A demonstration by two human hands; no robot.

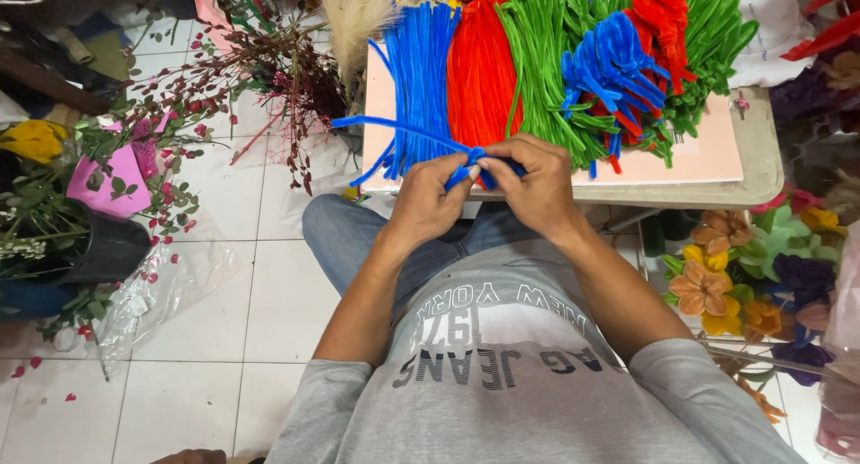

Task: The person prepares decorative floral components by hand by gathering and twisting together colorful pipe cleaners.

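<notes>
1. Left hand (428, 195): fingers pinched together on a bundle of blue pipe cleaners (394, 134), gripping it at the bent end, just in front of the table edge.
2. Right hand (535, 184): fingers closed on the same bundle from the other side, thumbs of both hands nearly touching; the two hands were held close together above the lap.
3. Blue pipe cleaners in hand: long strands ran out to the left from the grip and reached over the table's near left corner.
4. Table (761, 164): small, pale, with a pink board (708, 155) lying on top, directly beyond the hands.
5. On the board, left to right: a heap of blue stems (419, 65), a heap of red stems (481, 70), a heap of green stems (542, 61), then folded blue and red pieces (618, 65) lying on more green.
6. Lap: blue jeans (345, 240) and a grey printed shirt (502, 383), below the hands.
7. Right of the table: handmade flowers (708, 285) in orange, yellow and purple.
8. Left, on the white tiled floor (260, 312): loose branches with small red buds (260, 79), a black bucket (107, 249) of greenery, a crumpled clear plastic sheet (166, 289).
</notes>
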